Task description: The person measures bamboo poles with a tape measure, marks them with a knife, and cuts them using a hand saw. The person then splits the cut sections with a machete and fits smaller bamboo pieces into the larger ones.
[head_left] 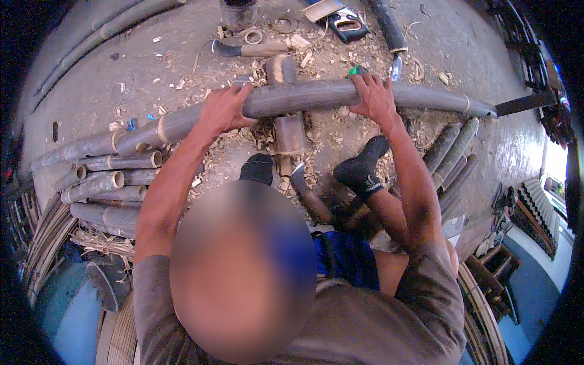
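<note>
A long grey-brown bamboo pole point(298, 98) lies crosswise in front of me. My left hand point(225, 109) grips it left of the middle, thumb on the near side and fingers over the top. Farther right, my right hand point(373, 100) is wrapped over the same pole, its fingertips hidden behind the far side. Between the hands, the pole rests across a short, thick bamboo piece point(289, 134) on the ground. Just beyond my right hand are a small green object point(358, 70) and a shiny metal blade point(396, 67).
Wood chips litter the floor. Beyond the pole lie a wooden-handled blade point(261, 48), a handsaw point(348, 25) and a dark bucket point(238, 13). Cut bamboo lengths point(109, 182) are stacked at left, with more point(450, 152) at right. Near my feet lies another tool point(310, 196).
</note>
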A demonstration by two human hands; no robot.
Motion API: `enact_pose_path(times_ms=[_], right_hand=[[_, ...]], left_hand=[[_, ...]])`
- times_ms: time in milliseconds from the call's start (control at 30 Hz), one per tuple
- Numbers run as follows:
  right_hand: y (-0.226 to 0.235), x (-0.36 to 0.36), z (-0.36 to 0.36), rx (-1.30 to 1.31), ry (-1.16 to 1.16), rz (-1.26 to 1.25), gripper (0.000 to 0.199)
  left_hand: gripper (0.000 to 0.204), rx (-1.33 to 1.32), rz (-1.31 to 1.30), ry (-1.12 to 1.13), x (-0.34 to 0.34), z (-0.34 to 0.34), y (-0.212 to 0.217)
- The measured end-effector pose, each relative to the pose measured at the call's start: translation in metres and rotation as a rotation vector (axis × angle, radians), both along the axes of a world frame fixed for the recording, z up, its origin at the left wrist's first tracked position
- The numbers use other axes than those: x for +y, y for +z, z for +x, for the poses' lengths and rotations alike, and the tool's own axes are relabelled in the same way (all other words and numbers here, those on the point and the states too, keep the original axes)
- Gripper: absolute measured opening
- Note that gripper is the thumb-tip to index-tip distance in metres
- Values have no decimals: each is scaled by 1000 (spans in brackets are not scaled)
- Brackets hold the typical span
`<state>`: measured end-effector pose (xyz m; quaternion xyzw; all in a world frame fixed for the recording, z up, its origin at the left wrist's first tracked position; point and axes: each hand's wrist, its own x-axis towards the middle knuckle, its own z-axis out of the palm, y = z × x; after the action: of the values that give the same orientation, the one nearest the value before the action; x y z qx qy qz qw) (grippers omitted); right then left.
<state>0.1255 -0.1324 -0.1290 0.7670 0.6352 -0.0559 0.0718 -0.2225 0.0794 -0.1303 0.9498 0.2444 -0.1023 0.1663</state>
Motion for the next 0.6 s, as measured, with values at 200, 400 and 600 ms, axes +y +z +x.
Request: enact_pose_path(times_ms=[200,400,600], right_hand=[[-13,-6,-1,12,31,47,89],[-17,-17,-12,16,-26,80,90],[-20,-26,-22,36,-97,111,93]], left_hand=[[86,-74,19,-25,1,-7,-12],[85,-52,-18,-51,8,-4,-8],[86,-37,30,-44,1,-5,-18]])
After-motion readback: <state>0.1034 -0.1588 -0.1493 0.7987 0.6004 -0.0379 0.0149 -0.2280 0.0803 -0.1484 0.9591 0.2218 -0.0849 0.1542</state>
